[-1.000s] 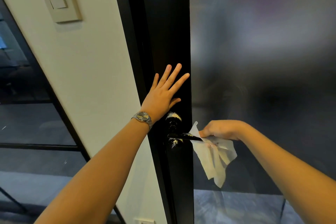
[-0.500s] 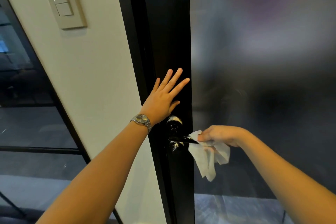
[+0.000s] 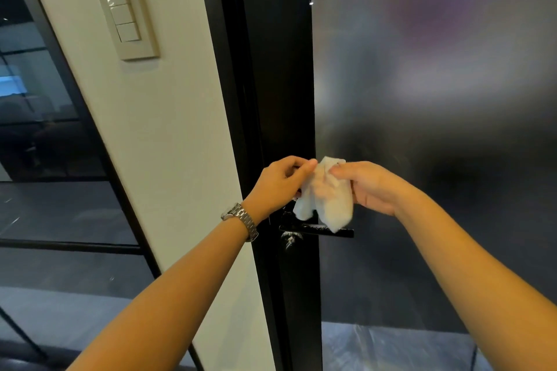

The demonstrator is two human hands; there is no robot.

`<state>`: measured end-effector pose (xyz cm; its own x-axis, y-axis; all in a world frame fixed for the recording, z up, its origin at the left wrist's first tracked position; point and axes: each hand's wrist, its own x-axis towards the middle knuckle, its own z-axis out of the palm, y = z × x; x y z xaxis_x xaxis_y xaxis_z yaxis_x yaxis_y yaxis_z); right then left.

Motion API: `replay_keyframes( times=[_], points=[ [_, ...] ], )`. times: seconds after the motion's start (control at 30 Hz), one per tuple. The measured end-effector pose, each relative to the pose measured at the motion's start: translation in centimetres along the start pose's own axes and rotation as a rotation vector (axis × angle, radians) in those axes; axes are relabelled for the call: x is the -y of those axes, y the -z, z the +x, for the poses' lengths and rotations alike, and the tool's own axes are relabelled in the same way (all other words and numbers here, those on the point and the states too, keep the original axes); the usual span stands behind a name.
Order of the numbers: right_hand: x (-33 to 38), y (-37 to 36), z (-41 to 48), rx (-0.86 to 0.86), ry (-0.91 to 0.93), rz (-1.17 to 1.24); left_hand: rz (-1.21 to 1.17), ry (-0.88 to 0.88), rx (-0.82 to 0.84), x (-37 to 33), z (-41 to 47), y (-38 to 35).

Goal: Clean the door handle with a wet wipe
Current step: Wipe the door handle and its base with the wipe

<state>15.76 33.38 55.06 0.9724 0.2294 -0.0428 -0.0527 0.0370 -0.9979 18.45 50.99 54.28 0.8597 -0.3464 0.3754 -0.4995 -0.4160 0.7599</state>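
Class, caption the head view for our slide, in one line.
Left hand and right hand hold a crumpled wet wipe above the black door handle.

Wipe [image 3: 324, 193] pinched between left hand [image 3: 280, 181] on its left and right hand [image 3: 370, 187] on its right, door handle [image 3: 316, 230] just below it on the door [image 3: 277, 69], switch panel [image 3: 125, 12] on the wall [image 3: 168, 129] left of the door

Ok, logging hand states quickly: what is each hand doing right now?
Left hand: pinching the wet wipe at its top edge.
Right hand: pinching the same wipe, above the door handle.
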Motion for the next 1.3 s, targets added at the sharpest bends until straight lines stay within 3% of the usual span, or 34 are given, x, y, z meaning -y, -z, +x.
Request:
replay_keyframes(
  times=[0.1, 0.2, 0.27, 0.33, 0.43, 0.5, 0.57, 0.83, 1.03, 1.3],
  points=[
    [0.0, -1.2, -0.2, 0.008, 0.082, 0.056, -0.375, 0.278, 0.106, -0.3, -0.5, -0.4],
    [-0.4, -1.8, -0.3, -0.006, 0.112, 0.092, -0.568, 0.398, 0.036, -0.6, -0.8, 0.1],
    [-1.3, -2.1, 0.1, -0.106, 0.102, 0.013, -0.487, 0.4, -0.091, -0.4, -0.8, 0.9],
    [-3.0, -2.1, 0.4, -0.22, 0.073, -0.434, -0.387, 0.349, -0.18, 0.4, -0.9, 2.0],
    [-6.5, -2.4, 0.5, -0.04, -0.037, -1.117, 0.019, 0.194, -0.22, 2.0, -1.6, 3.0],
    [-8.1, -2.5, 0.4, 0.004, -0.037, -1.278, 0.32, 0.098, -0.203, 3.4, -2.5, 2.7],
    [-8.8, -2.4, 0.5, -0.055, 0.051, -1.374, 0.441, 0.058, -0.089, 4.8, -3.5, 1.5],
    [-9.1, -3.0, 1.7, -0.139, 0.051, -1.497, 0.608, -0.083, 0.108, 7.1, -3.4, -2.8],
    [-8.4, -3.4, 2.6, -0.086, -0.043, -1.472, 0.404, 0.05, -0.134, 7.9, -4.0, -2.0],
    [-8.3, -3.5, 3.2, -0.098, -0.059, -1.447, 0.445, 0.035, -0.117, 7.9, -3.4, -1.7]
  ],
)
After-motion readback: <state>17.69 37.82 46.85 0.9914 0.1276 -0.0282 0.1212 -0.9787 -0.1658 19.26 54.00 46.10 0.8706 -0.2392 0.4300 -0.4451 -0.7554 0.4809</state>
